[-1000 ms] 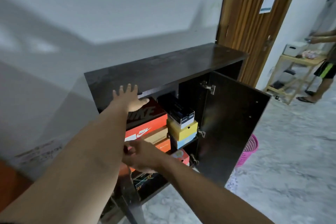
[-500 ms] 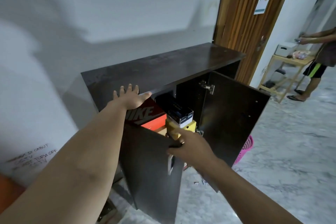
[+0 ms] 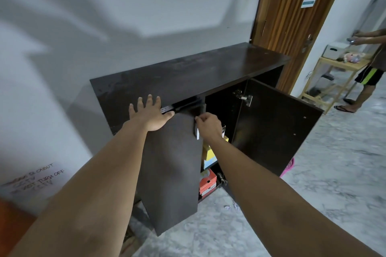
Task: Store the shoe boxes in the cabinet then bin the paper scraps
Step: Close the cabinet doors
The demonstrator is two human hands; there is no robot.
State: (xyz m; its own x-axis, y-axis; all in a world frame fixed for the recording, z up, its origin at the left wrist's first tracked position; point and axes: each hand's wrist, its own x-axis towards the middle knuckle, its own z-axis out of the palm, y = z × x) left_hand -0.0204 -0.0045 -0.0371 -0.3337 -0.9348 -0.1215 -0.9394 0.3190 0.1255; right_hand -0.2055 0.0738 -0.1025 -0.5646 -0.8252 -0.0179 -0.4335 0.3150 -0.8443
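I judge the storing nearly done: the shoe boxes (image 3: 208,181) sit inside the cabinet (image 3: 188,73), three showing past the left door (image 3: 173,173). My left hand (image 3: 149,116) lies flat, fingers spread, on the cabinet top; my right hand (image 3: 210,126) curls around the door handle. Two paper scraps (image 3: 231,206) remain on the floor; one pink bin (image 3: 289,167) stands behind the right door.

One head-worn view looks down, close over the cabinet (image 3: 188,73)
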